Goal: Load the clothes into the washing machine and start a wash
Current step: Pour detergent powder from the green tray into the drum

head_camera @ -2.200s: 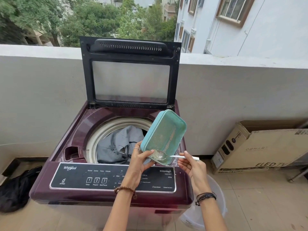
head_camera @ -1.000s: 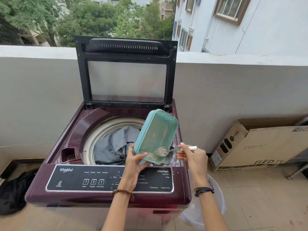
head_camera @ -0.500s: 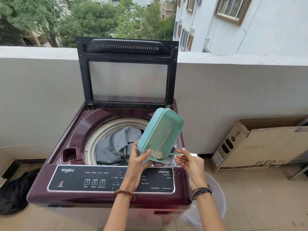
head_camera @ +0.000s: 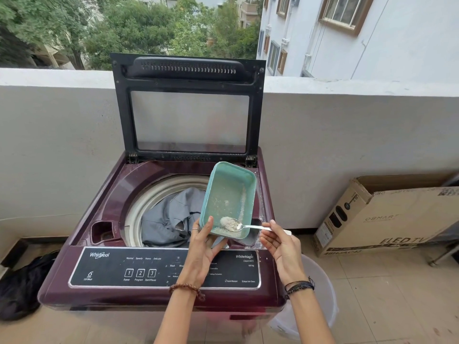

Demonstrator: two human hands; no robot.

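From the head camera, the maroon top-loading washing machine (head_camera: pixel 159 244) stands against the balcony wall with its lid (head_camera: pixel 187 105) raised upright at the far side, and grey clothes (head_camera: pixel 171 217) lie bunched in the drum, right of its centre. The left hand (head_camera: pixel 202 247) grips the near short end of a teal plastic tub (head_camera: pixel 229 197), thumb inside the rim and fingers underneath, holding it tilted steeply so that its open side faces the camera above the machine's right front corner. The right hand (head_camera: pixel 280 244) pinches the handle of a metal spoon (head_camera: pixel 244 225), whose bowl rests inside the tub's low end with a small heap of pale detergent powder (head_camera: pixel 227 222) on it. The tub looks light, stiff and nearly empty, so an end grip seems enough, though smooth plastic dusted with powder could slip. The powder is loose and will likely spill if the spoon rolls, so the handle is best kept level with a fingertip pinch near its end. The clothes look soft and limp, best pushed down by the bunch. The control panel (head_camera: pixel 164 270) with its numbered buttons runs along the near edge, untouched. A cardboard television box (head_camera: pixel 387 214) leans at the right, and a dark bag (head_camera: pixel 22 291) lies on the floor at the left.
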